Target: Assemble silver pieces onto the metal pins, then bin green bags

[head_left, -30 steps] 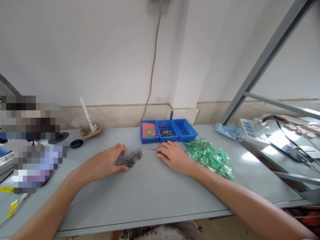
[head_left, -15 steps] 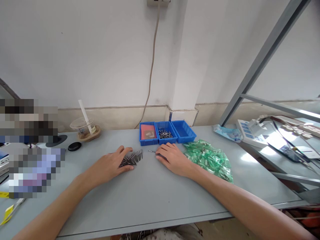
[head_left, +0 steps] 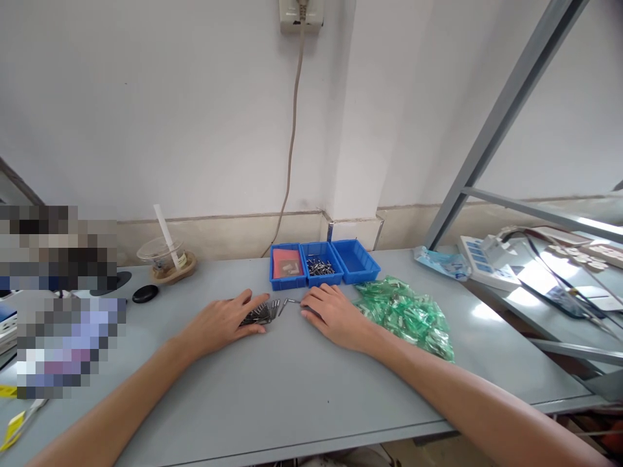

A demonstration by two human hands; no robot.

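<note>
The left hand [head_left: 221, 325], thumb and fingers parted wide, curves around a fan of slim metal pins [head_left: 263, 313] on the grey desk [head_left: 272, 395]. The right hand [head_left: 331, 316] lies over a metal-tipped rod [head_left: 294, 301], its fingers covering too much to tell whether they grip it. Near it rests crumpled green plastic packaging [head_left: 406, 318], and farther back three blue plastic bins [head_left: 357, 259] stand side by side, small metal pieces [head_left: 320, 266] filling the middle one

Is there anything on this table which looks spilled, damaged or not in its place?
Nothing looks clearly spilled or damaged. The loose metal pins fan unevenly on the table beside the left hand, outside the blue bins, so they look slightly untidy.
</note>
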